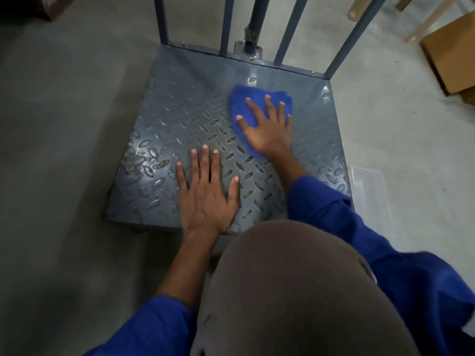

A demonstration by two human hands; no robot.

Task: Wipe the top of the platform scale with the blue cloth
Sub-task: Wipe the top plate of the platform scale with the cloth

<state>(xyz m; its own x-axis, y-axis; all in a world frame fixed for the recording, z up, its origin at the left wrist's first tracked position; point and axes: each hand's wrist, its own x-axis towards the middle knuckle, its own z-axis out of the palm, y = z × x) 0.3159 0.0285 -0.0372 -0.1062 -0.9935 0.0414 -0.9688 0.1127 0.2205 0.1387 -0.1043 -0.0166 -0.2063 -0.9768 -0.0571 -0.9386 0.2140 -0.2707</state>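
Right hand (267,129), fingers spread flat, presses blue cloth (241,104) far-right on platform scale (180,119); left hand (205,194) braces open-palmed; near-left patch possibly still grimy, so overlap strokes.

Rolled-up bright blue sleeves (331,211) cover both forearms; grey-brown trousers (295,291) clothe the knee.

No text, label, brand, number or sign can be read anywhere in the view, neither on the platform scale (195,119) nor on the cardboard box (452,55) at upper right.
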